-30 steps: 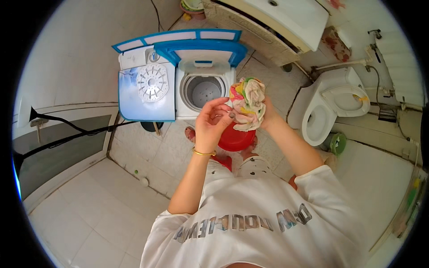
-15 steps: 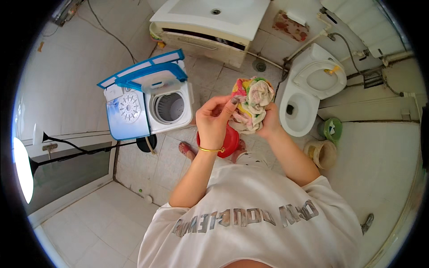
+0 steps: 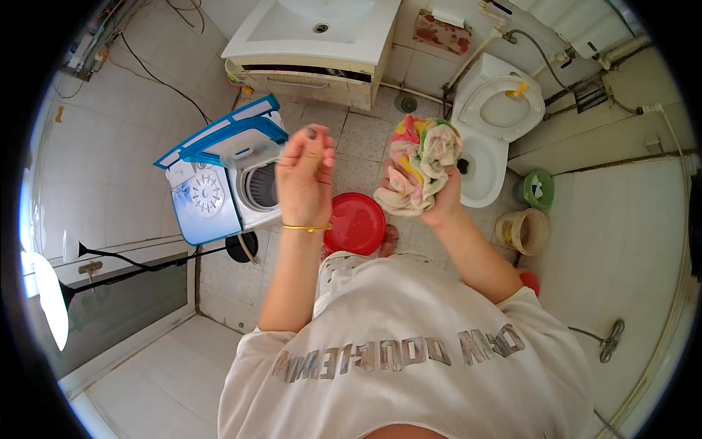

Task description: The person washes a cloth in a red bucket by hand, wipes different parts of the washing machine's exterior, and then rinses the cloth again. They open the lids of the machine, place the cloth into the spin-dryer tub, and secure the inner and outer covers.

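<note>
My right hand (image 3: 443,202) grips a bunched, crumpled towel (image 3: 420,174), patterned in white, pink, yellow and green. Most of its fingers are hidden behind the cloth. My left hand (image 3: 306,175), with a gold bangle at its wrist, is raised apart from the towel. Its thumb and fingers are pressed together, and I cannot make out whether anything is between them. Just left of that hand stands a blue and white twin-tub washing machine (image 3: 206,212). Its lid (image 3: 219,135) is up, and the grey spin drum (image 3: 262,187) shows, partly behind my left hand.
A red basin (image 3: 357,223) sits on the tiled floor by my feet. Ahead is a white sink (image 3: 274,33) on a cabinet. To the right are a toilet (image 3: 482,186), a green bin (image 3: 540,189) and a beige bucket (image 3: 528,233). A lamp (image 3: 50,300) shines at far left.
My left hand has come off the towel and moved left toward the washing machine. My right hand keeps the towel. The view has shifted, and more of the red basin shows.
</note>
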A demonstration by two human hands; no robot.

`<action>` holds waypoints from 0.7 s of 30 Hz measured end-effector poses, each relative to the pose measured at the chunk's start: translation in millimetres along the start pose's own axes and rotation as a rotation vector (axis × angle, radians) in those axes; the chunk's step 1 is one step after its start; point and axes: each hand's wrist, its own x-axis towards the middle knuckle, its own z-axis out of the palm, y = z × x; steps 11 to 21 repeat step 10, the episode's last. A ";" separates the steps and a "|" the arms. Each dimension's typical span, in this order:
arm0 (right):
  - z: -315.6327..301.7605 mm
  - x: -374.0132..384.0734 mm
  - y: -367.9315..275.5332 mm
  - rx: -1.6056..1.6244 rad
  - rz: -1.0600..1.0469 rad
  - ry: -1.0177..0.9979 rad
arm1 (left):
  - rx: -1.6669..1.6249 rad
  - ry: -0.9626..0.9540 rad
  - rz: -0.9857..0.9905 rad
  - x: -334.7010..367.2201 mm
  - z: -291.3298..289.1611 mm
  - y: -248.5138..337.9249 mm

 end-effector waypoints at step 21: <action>21.9 11.2 77.6 0.057 -0.121 -0.174 | 0.699 -0.296 0.112 -20.0 -65.7 87.0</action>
